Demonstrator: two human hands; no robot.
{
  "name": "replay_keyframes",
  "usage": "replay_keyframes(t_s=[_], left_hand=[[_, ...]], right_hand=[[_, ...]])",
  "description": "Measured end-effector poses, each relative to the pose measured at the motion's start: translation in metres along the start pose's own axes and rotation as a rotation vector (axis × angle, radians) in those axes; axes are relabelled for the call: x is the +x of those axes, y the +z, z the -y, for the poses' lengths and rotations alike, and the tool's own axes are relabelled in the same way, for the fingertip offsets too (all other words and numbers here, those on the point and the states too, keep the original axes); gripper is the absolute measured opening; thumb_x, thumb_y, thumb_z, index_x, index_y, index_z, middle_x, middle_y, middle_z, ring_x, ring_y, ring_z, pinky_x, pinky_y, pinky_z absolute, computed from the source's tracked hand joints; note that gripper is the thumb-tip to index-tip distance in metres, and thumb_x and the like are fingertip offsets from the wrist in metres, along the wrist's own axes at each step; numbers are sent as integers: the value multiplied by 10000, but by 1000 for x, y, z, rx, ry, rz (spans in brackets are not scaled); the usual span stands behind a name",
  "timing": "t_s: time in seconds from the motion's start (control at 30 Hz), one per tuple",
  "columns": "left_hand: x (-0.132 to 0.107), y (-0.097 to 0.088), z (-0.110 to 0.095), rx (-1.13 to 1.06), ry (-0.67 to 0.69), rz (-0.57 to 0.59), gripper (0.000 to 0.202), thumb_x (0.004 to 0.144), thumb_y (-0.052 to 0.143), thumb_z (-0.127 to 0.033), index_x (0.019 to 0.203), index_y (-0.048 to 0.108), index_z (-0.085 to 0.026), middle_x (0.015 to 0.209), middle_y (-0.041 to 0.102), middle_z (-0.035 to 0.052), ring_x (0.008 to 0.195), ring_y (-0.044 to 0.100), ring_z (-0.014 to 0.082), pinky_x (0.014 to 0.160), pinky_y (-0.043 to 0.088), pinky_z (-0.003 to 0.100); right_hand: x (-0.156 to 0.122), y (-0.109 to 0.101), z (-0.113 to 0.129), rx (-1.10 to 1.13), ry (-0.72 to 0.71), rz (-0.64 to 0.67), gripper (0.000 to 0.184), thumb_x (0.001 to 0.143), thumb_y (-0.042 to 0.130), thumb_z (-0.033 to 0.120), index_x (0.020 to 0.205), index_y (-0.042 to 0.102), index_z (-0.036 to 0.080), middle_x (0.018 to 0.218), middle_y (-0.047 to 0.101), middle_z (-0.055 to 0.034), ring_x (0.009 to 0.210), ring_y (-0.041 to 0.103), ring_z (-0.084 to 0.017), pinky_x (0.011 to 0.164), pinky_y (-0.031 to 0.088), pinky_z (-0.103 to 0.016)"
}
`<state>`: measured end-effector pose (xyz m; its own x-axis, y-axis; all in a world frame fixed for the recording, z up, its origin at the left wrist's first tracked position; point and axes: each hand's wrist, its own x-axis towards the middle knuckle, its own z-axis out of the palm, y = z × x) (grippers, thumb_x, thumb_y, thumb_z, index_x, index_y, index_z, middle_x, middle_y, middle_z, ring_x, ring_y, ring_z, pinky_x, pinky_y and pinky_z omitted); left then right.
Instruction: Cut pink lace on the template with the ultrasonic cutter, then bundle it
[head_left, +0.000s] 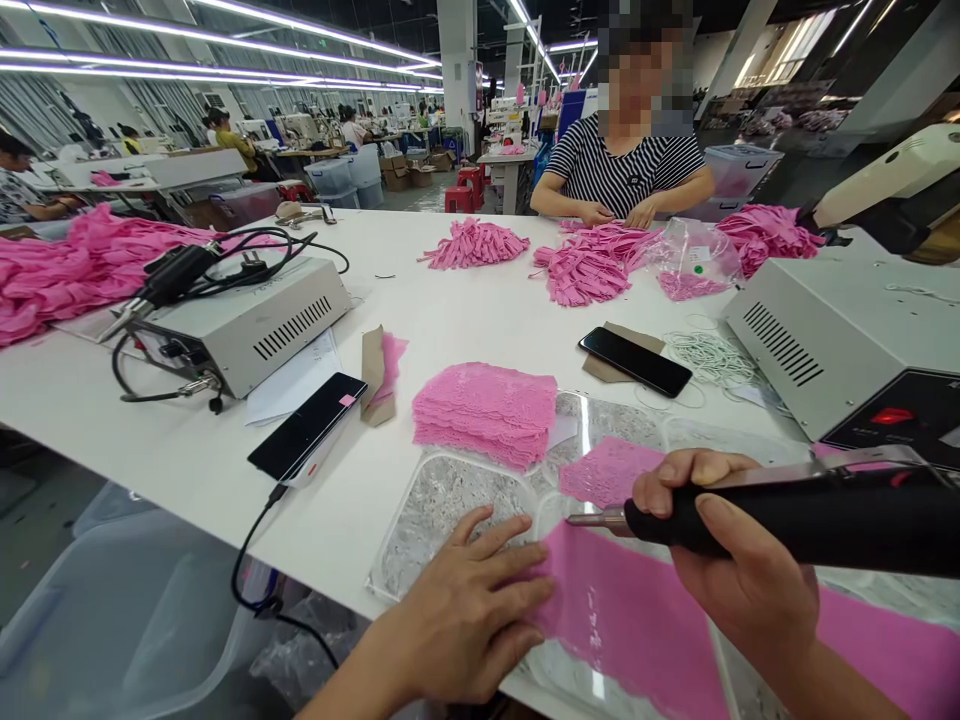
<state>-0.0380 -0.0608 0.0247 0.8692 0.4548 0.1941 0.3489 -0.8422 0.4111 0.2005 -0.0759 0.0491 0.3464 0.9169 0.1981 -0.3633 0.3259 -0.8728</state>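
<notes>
My left hand (480, 595) lies with its fingers spread, their tips pressing on the left edge of a pink fabric strip (637, 620). In my right hand (750, 560) is a black handheld tool (825, 515) with a thin metal tip. The tip points left and reaches the strip's upper left corner, just right of my left fingers. Under the strip is a clear-edged, grey marbled board (442, 510). A smaller pink lace piece (611, 470) rests beyond the tool's tip. Behind it stands a neat stack of pink lace pieces (484, 410).
Grey control boxes stand left (255, 320) and right (847, 320). Two phones (307, 428) (636, 360) lie on the white table (360, 530). Pink bundles (480, 243) are at the far side, where a co-worker (630, 165) handles pink strips. A clear bin (135, 610) sits below left.
</notes>
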Motion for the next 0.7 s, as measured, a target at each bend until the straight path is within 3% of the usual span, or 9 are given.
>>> replay_keyframes(t_s=[0.3,0.5,0.7], left_hand=[[-15,-8,-1,25,-3,-26,286,916,555,-261,1190,604,-196,1290,636,72,1351,445,264,1173,231,456],[-24,-5,0,5,-10,-47,318,887,562,-229,1203,590,-203,1294,633,71,1354,441,261,1166,243,453],[-25,-5,1,11,-11,-31,339,876,569,-221,1215,587,-215,1304,628,63,1365,426,270,1164,245,462]], right_hand=[[-4,5,5,5,14,18,159,725,766,267,778,617,246,752,538,18,582,554,-118,582,545,-299],[2,11,9,-21,23,-113,189,622,793,230,676,612,232,700,518,9,527,519,-122,523,529,-322],[1,9,7,-33,23,-100,173,638,777,232,688,611,231,699,521,6,529,525,-119,522,525,-312]])
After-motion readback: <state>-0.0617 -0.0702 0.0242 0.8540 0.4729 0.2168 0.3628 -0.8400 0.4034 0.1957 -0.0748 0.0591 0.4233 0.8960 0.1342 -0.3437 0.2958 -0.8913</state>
